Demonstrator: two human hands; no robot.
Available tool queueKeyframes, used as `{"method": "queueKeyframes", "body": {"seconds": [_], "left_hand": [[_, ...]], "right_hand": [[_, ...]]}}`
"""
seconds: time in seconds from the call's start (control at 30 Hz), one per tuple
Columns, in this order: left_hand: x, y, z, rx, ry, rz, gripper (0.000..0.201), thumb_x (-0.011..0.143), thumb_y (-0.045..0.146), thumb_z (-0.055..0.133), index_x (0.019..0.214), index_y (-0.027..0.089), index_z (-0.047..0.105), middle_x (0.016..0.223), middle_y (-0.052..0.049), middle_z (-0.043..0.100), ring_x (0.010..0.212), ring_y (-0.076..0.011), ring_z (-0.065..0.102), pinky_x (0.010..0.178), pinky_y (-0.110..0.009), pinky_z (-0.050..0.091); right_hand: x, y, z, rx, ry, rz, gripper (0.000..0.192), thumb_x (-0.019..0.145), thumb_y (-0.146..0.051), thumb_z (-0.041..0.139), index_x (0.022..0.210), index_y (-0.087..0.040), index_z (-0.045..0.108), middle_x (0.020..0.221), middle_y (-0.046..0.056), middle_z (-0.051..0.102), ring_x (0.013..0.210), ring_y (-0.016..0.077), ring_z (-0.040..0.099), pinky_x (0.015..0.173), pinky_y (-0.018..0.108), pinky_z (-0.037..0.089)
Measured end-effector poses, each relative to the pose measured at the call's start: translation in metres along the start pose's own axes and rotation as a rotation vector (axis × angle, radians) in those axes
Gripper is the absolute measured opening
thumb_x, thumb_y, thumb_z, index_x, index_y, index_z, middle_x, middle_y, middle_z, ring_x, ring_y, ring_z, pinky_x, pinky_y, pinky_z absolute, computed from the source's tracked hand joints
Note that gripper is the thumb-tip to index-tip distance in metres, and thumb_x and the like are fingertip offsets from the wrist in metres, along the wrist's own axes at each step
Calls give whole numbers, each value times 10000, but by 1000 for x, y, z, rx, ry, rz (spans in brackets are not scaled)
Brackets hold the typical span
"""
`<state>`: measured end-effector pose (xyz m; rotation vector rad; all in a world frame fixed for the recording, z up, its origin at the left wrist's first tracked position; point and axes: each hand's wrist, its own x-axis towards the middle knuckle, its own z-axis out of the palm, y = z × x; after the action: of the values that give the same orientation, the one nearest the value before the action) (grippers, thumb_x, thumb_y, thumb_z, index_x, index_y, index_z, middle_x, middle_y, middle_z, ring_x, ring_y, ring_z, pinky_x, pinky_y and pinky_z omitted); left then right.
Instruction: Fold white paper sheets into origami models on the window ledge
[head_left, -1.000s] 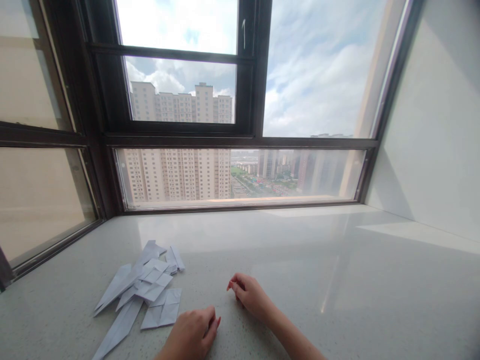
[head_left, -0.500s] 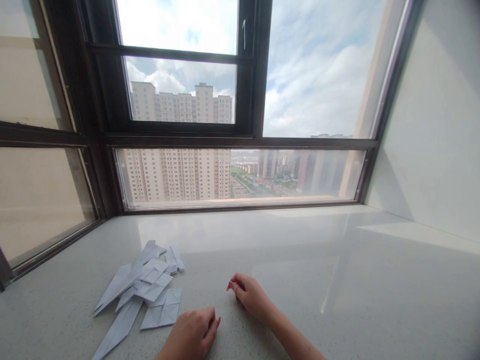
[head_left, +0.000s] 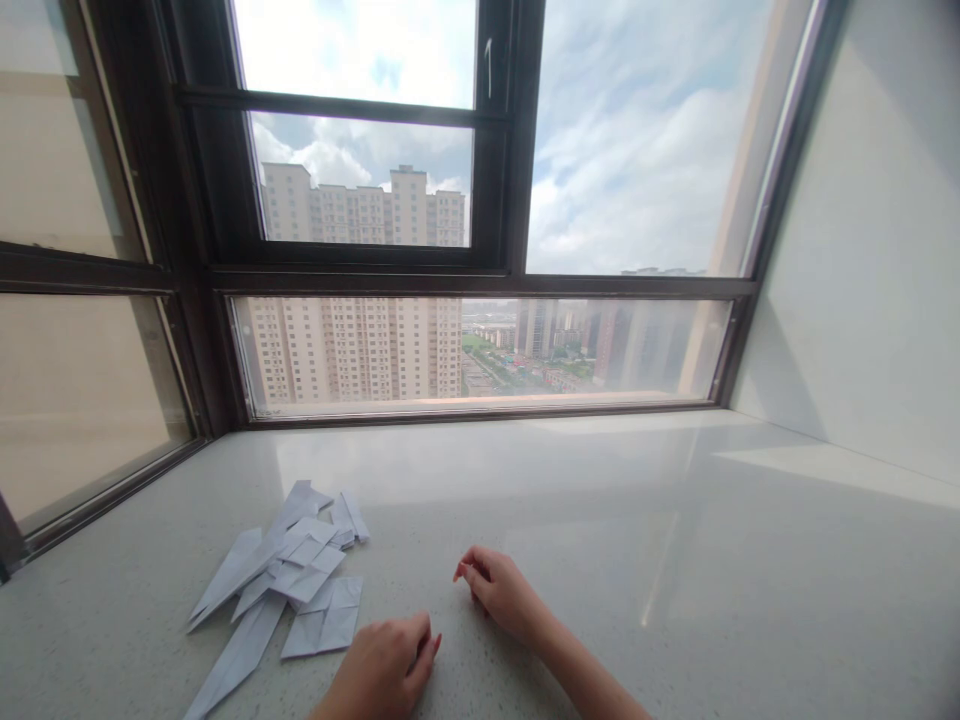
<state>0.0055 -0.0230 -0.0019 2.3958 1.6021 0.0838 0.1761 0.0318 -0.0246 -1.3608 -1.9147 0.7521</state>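
Note:
My left hand (head_left: pixel 388 662) rests on the pale stone sill with its fingers curled into a loose fist, and nothing shows in it. Just left of it lies a folded paper square (head_left: pixel 325 618), close to my wrist side. Farther forward and to the right, my right hand (head_left: pixel 493 588) also lies on the sill, fingers bent in and holding nothing that I can see. A loose heap of folded white paper pieces (head_left: pixel 306 556) spreads out at the left, with squares on top of long pointed paper planes (head_left: pixel 244 648). The undersides of both hands are hidden.
The speckled white sill (head_left: pixel 600 520) stretches to a dark window frame (head_left: pixel 480 418). A white wall (head_left: pixel 862 300) stands on the right, and another window pane (head_left: pixel 82 390) closes the left side. Tall buildings (head_left: pixel 360 345) show outside.

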Motion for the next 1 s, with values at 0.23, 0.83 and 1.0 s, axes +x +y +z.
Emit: {"method": "queueKeyframes", "body": {"seconds": [0.23, 0.83, 1.0], "left_hand": [[-1, 1, 0, 29, 20, 18, 305, 850, 337, 254, 760, 210, 516, 759, -51, 653, 729, -196, 605, 542, -238, 329], [-1, 0, 0, 21, 12, 6, 299, 844, 344, 265, 753, 211, 517, 746, -47, 650, 733, -195, 604, 552, -236, 341], [-1, 0, 0, 39, 28, 23, 304, 849, 341, 253, 751, 213, 511, 749, -48, 652, 722, -192, 606, 545, -236, 341]], "right_hand": [[0, 2, 1, 26, -10, 1, 174, 773, -189, 428, 714, -156, 587, 473, -54, 464, 422, 76, 410, 453, 183, 295], [0, 1, 1, 40, -11, 5, 172, 765, -192, 419, 708, -155, 577, 474, -54, 447, 422, 81, 406, 451, 185, 292], [1, 2, 2, 56, -14, 11, 167, 763, -198, 421, 709, -156, 574, 474, -55, 443, 415, 79, 401, 442, 183, 290]]}}
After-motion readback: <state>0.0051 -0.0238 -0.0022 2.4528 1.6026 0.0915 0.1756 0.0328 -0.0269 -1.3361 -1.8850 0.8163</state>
